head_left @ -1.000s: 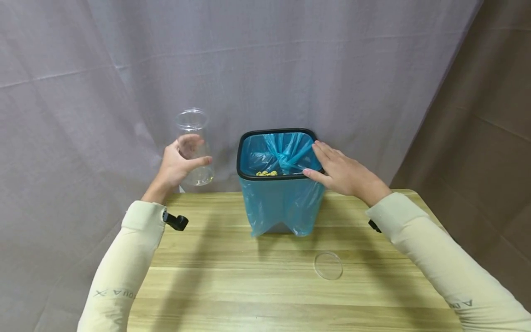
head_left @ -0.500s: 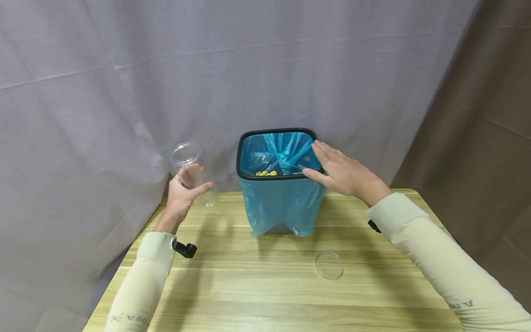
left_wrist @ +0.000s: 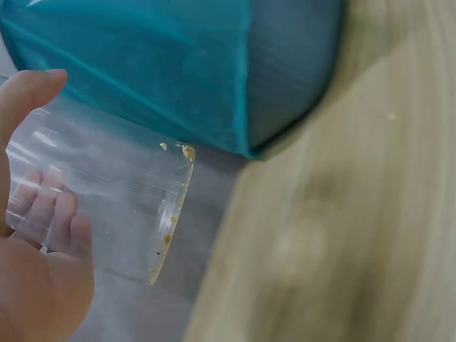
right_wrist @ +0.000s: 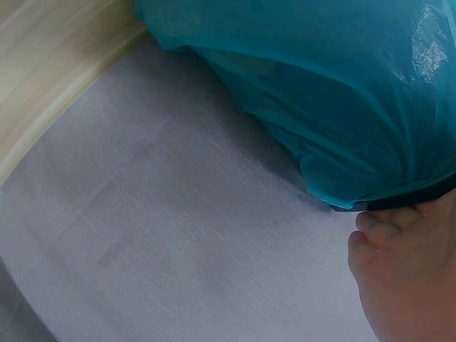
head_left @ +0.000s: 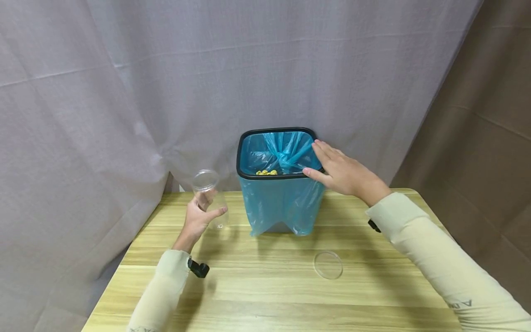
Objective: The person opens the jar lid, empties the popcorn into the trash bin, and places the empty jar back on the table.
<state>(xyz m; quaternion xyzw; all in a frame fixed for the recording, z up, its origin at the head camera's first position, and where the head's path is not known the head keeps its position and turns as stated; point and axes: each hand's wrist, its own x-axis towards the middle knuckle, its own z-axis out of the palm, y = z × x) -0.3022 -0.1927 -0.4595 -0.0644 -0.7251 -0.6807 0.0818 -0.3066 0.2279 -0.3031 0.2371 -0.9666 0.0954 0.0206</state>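
My left hand (head_left: 199, 216) grips a clear plastic jar (head_left: 221, 203) around its side, thumb across the front. The jar is uncapped and tilted, its mouth up and to the left, held above the table left of the bin. In the left wrist view yellowish crumbs cling inside the jar's base (left_wrist: 173, 221). My right hand (head_left: 342, 170) rests on the right side of the black rim of the trash bin (head_left: 279, 177), fingers mostly straight. A knotted blue bag (head_left: 286, 203) lines the bin and hangs over its outside. Inside lie small yellow pieces (head_left: 267, 173).
A round clear lid or ring (head_left: 328, 265) lies flat on the wooden table (head_left: 265, 295), in front of the bin and to its right. Grey cloth (head_left: 207, 83) hangs behind the table, and a brown one (head_left: 489, 120) on the right.
My left hand has brought the jar down and slightly right, from beyond the table's back edge to over the table, and the jar is now tilted. The right hand has stayed on the rim.
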